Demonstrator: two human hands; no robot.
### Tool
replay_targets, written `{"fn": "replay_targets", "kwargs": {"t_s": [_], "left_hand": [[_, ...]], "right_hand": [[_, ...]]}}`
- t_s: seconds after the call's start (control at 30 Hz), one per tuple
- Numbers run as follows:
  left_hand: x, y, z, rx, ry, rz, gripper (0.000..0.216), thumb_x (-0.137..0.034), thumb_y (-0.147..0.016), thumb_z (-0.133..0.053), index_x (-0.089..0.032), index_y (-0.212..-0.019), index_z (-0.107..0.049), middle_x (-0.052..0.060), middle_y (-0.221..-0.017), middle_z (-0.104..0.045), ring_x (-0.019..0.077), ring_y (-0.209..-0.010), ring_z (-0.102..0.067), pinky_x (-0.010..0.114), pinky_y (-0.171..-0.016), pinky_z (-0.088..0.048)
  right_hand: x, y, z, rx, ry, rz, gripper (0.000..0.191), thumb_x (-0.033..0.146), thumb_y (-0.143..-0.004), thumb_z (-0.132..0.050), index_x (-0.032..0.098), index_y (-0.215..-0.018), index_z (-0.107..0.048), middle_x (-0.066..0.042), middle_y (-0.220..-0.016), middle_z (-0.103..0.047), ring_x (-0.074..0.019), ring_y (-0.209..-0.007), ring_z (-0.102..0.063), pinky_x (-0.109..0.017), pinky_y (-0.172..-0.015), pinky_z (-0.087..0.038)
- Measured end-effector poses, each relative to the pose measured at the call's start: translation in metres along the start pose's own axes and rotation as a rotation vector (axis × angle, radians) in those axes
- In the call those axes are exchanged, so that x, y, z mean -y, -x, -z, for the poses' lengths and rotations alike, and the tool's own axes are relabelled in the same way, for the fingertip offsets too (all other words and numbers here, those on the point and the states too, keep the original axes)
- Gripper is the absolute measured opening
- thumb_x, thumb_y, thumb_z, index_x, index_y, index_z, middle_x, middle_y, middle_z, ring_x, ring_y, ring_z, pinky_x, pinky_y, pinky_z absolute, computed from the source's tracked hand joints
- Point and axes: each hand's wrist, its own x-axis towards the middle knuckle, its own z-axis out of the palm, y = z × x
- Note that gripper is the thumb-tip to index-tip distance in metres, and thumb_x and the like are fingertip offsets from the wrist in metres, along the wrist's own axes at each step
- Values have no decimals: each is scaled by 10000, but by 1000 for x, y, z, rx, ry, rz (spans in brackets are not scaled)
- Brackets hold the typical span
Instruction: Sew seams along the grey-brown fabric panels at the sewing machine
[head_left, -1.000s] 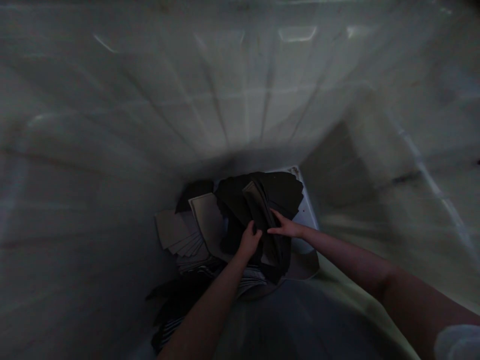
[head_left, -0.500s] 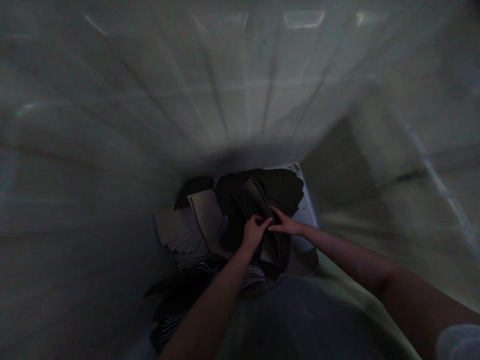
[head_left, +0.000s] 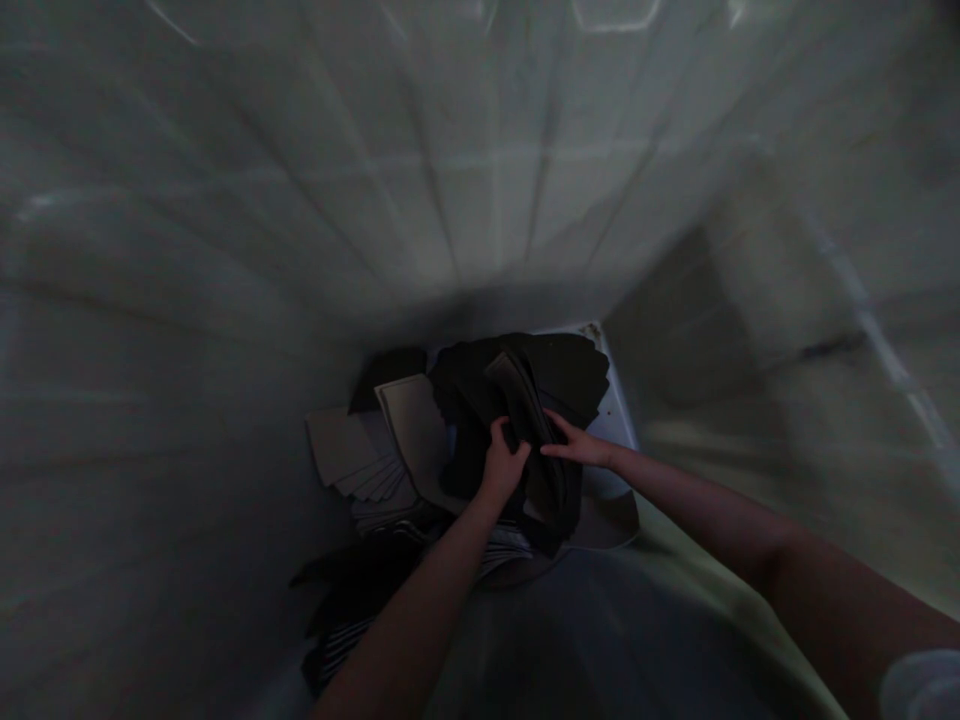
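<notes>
I look down into a deep, dim, pale bin (head_left: 225, 300). At its bottom lies a heap of dark flat sheets (head_left: 555, 375). My left hand (head_left: 501, 465) is closed on a bundle of these dark sheets near the middle of the heap. My right hand (head_left: 577, 445) lies against the same bundle from the right, fingers stretched along it. A stack of grey card pieces (head_left: 409, 435) sits just left of my left hand.
More fanned grey cards (head_left: 352, 465) and striped dark pieces (head_left: 345, 640) lie at the lower left of the bin floor. A patch of white floor (head_left: 619, 415) shows at the right. The bin walls rise steeply on all sides.
My left hand has shifted slightly up and regripped the dark bundle. My right hand stays against it. The view has moved a little.
</notes>
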Motion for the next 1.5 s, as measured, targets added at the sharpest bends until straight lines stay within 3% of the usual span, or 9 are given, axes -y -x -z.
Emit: {"fn": "replay_targets", "kwargs": {"t_s": [0.1, 0.27, 0.4, 0.67, 0.87, 1.07, 1.17, 1.33, 1.5], "left_hand": [[-3, 3, 2, -1, -3, -31, 672, -145, -834, -488, -224, -1459, -255, 75, -1241, -612, 186, -1060, -623, 319, -918, -462], [-4, -4, -6, -5, -82, 2, 214, -290, -854, -527, -173, -987, -648, 101, -988, -680, 253, -1008, -616, 382, -932, -441], [-2, -9, -15, -46, -114, 29, 345, -487, -762, -661, -160, -866, -621, 113, -894, -659, 275, -935, -607, 383, -856, -455], [5, -8, -12, -21, -76, 6, 274, -446, -786, -652, -184, -845, -596, 73, -888, -660, 236, -964, -605, 350, -885, -437], [1, 4, -3, -2, -4, -11, 576, -229, -846, -546, -183, -1377, -327, 91, -1097, -662, 198, -928, -663, 308, -826, -488], [-11, 2, 4, -6, -34, -73, 697, -97, -823, -459, -235, -1465, -223, 84, -1212, -616, 206, -1019, -647, 339, -897, -492], [-13, -4, 4, -3, -72, -110, 651, -70, -793, -485, -248, -1409, -373, 71, -1237, -594, 201, -1090, -604, 350, -980, -448], [-6, -10, -5, -32, -134, -79, 137, -269, -817, -602, -179, -904, -657, 93, -935, -647, 256, -1005, -599, 413, -950, -442], [-1, -9, -8, -26, -116, -93, 320, -317, -810, -639, -167, -1090, -604, 111, -1062, -633, 246, -1044, -590, 389, -933, -448]], "right_hand": [[-2, 1, 1, 4, 5, -6, 947, 504, -780, -675, 220, -1512, -146, -102, -1487, -363, -282, -1323, -392, -478, -1065, -400], [-5, 2, 2, 27, 13, -26, 889, 533, -834, -599, 215, -1517, -126, -106, -1480, -377, -279, -1267, -457, -478, -1017, -450], [-5, 2, 2, 38, 27, -35, 870, 558, -850, -562, 221, -1521, -120, -103, -1495, -357, -281, -1249, -475, -478, -996, -467], [-7, 3, 2, 37, 41, -33, 859, 566, -861, -544, 206, -1522, -128, -88, -1508, -347, -281, -1330, -390, -484, -1065, -395], [-11, 3, 4, 36, 54, -24, 868, 575, -864, -544, 197, -1524, -127, -88, -1531, -312, -281, -1384, -309, -500, -1135, -274], [-14, 1, 2, 22, 51, 9, 851, 594, -865, -532, 216, -1524, -148, -63, -1546, -288, -270, -1405, -271, -489, -1163, -204], [-18, -2, 0, 18, 45, 17, 836, 607, -859, -528, 237, -1521, -174, -45, -1546, -293, -270, -1411, -260, -484, -1169, -187], [-20, -3, 0, 18, 29, 16, 841, 611, -846, -545, 247, -1517, -193, -39, -1549, -283, -276, -1416, -245, -493, -1170, -170], [-17, 0, 0, 15, 6, 11, 851, 587, -837, -575, 245, -1517, -193, -59, -1515, -349, -295, -1385, -309, -521, -1137, -260]]}}
